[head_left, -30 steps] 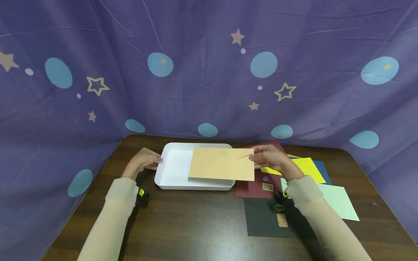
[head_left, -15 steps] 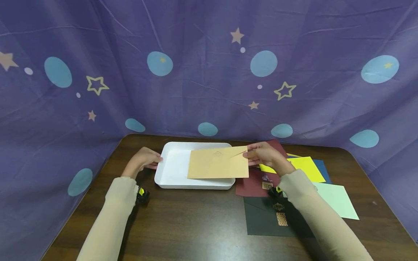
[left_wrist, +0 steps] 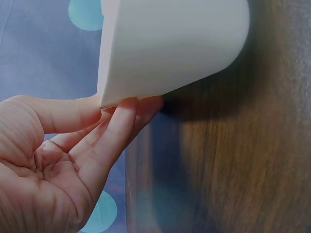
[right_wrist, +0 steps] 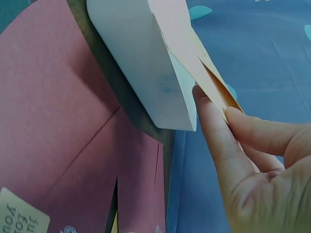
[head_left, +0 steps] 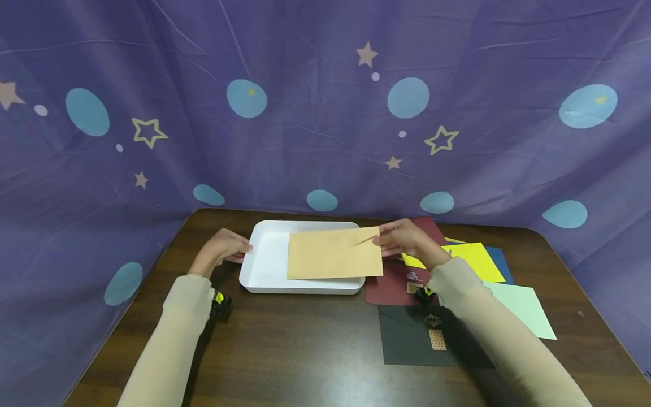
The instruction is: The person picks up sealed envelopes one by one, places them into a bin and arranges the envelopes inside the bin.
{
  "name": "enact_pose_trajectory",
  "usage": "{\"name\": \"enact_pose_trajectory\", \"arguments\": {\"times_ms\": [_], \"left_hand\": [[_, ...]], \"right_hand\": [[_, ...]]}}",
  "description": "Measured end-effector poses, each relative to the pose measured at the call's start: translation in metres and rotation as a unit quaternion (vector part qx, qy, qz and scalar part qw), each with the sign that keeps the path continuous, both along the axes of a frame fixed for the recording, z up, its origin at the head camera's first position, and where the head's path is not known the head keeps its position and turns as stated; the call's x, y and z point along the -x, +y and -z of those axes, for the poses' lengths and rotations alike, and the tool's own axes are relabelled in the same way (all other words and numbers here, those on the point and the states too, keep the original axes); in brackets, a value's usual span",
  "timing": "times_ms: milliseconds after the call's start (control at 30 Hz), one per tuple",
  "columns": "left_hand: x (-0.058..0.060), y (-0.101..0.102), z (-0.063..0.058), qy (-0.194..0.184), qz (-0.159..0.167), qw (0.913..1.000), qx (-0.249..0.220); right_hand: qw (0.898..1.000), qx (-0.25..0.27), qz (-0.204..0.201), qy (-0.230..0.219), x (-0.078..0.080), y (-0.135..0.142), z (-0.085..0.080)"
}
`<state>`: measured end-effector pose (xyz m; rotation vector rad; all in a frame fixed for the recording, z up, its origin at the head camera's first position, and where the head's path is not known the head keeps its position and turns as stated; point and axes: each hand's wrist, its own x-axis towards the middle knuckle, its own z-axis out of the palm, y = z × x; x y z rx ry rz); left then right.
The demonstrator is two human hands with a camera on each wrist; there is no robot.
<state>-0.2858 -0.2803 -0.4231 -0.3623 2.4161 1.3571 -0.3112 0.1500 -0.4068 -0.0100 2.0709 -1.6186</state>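
Observation:
A white rectangular tray [head_left: 263,271] stands on the brown table. At its left end my left hand [head_left: 222,250] pinches the rim, thumb on top and fingers under it, as the left wrist view [left_wrist: 63,160] also shows. My right hand [head_left: 408,242] pinches the right edge of a tan envelope [head_left: 333,254] between thumb and fingers. The envelope lies over the tray's middle and right part, its right end reaching past the tray's rim. In the right wrist view its flap edge gapes slightly by the thumb.
Right of the tray lie several envelopes: a dark red envelope [head_left: 381,291], a black envelope [head_left: 402,345], a yellow envelope [head_left: 478,260], a blue envelope [head_left: 500,263] and a pale green envelope [head_left: 529,308]. Behind the table [head_left: 295,350] hangs a purple patterned curtain [head_left: 325,113].
My right hand has moved left with the tan envelope, bringing it further over the tray. The left hand has kept its hold on the tray's rim.

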Motion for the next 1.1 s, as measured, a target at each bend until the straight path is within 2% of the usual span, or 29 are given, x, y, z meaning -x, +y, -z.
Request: {"name": "enact_pose_trajectory", "arguments": {"times_ms": [400,567,900,1100], "left_hand": [[0.0,-0.001,0.003,0.005,-0.003,1.0,-0.004],[0.001,-0.001,0.002,0.007,-0.001,1.0,-0.006],[0.001,-0.002,0.004,0.006,0.0,1.0,-0.004],[0.003,-0.002,0.005,0.005,0.002,1.0,-0.001]], "right_hand": [[1.0,0.005,0.023,0.006,0.0,-0.024,0.004],[1.0,0.005,0.025,0.008,0.001,-0.033,0.002],[0.999,-0.029,0.01,0.015,0.003,-0.045,-0.001],[1.0,-0.013,0.024,0.002,0.004,-0.053,-0.004]]}}
